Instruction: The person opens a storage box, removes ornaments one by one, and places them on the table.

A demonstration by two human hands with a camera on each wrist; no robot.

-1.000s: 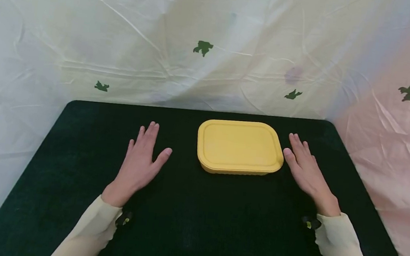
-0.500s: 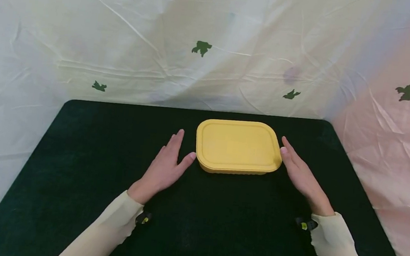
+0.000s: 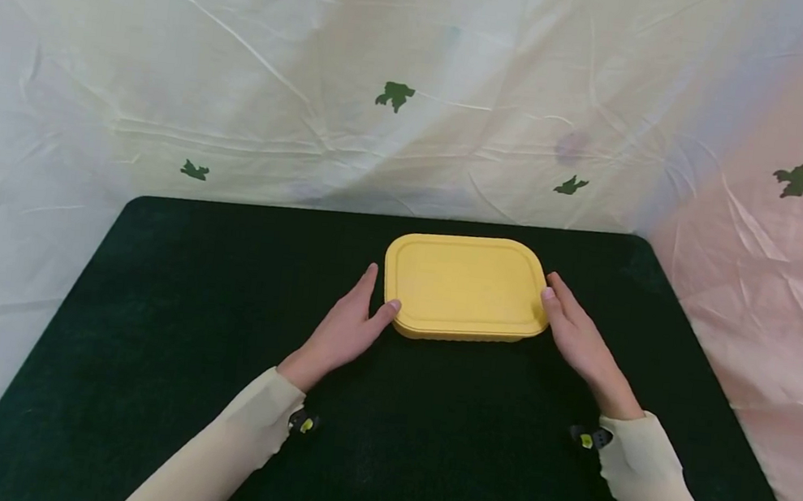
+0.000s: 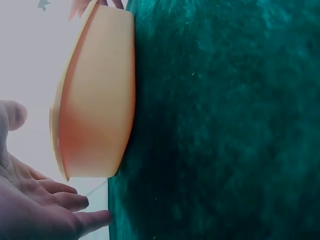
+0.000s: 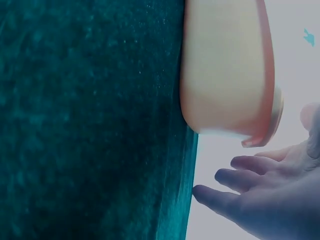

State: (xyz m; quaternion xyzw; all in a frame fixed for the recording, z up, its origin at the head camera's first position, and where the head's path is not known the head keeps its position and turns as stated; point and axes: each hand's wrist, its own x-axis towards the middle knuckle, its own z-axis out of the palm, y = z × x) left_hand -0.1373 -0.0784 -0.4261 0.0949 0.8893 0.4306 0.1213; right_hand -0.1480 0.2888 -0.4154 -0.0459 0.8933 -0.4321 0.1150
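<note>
**Unclenched and gripping nothing: left hand [image 3: 337,332] and right hand [image 3: 581,340] are bracketing the yellow box [image 3: 467,286]!**

From where I'm standing, the box is sitting lidded and level on the dark green table [image 3: 388,445], towards the far edge and right of the middle. One hand is waiting at each short end, fingers relaxed. Both wrist views are showing gaps between digits and box; whether anything is lightly touching, I can't tell.

Closing on both ends looks like the step in hand. For my money, doing it well would be meaning even pressure from both sides, fingers getting low against the walls and thumbs steadying the rim, because leaning on just one end could be skidding the box sideways.

And look at the pose! Both forearms are angling inward from the near side, pale sleeves [image 3: 226,448] covering them to the wrist. Palms are facing each other, thumbs uppermost. The left thumb is spreading wide beside the near-left corner; the right one is lying closer to its fingers, alongside the right end.
</note>
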